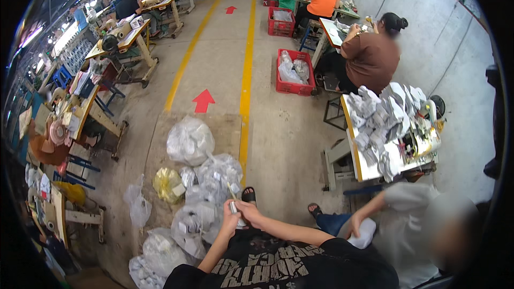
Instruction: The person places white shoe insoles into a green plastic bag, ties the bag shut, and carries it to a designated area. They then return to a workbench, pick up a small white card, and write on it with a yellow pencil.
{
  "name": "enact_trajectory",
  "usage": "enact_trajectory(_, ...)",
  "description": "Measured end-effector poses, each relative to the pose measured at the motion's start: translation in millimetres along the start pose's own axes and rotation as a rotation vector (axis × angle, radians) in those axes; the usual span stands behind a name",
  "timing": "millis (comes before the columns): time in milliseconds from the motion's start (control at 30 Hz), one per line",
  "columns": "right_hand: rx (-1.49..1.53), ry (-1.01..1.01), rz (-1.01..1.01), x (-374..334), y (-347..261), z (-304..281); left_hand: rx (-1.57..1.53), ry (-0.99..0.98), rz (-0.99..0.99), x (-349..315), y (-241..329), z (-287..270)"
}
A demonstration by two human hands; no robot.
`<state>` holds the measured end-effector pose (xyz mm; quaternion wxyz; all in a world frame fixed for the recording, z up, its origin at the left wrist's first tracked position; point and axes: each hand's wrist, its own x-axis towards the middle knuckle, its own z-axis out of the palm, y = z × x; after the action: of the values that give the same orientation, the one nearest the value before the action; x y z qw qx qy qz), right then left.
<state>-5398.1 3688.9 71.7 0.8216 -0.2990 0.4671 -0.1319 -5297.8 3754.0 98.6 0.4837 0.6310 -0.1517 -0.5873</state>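
Close in front of my body, my left hand (229,221) and my right hand (248,212) meet with fingers closed. Between them is a small grey-white bundle (233,207), too small to name further; part of it is hidden by my fingers. A thin pale yellow strip (231,189) sticks up just beyond my hands. On the floor past them and to their left lie clear plastic bags (218,174) with whitish contents. One knotted yellowish bag (168,184) sits among these.
At right, a sewing table (350,128) bears a heap of grey-white cloth pieces (383,115). A seated co-worker beside me holds a white piece (364,234). Red crates (295,90) stand along the aisle. More sewing tables (88,109) line the left, with people at work.
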Motion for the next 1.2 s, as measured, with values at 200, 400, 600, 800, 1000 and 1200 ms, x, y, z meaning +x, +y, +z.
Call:
enact_trajectory(200,0.037,-0.015,-0.055,77,-194,-61,0.062,-0.24,-0.098,142,178,64)
enact_trajectory(400,-0.129,0.058,-0.107,154,-333,-166,0.254,-0.576,-0.292,315,289,110)
enact_trajectory(600,-0.282,0.428,0.024,248,-451,-335,0.54,-0.146,-0.065,518,303,83)
enact_trajectory(800,-0.493,0.535,0.095,371,-640,-427,0.621,0.291,-0.51,609,278,19)
enact_trajectory(1000,-0.369,0.389,-0.06,548,-836,-427,0.195,0.332,-0.821,671,295,14)
enact_trajectory(1200,-1.018,0.367,-0.019,705,-950,-439,0.168,0.377,-0.68,866,471,35)
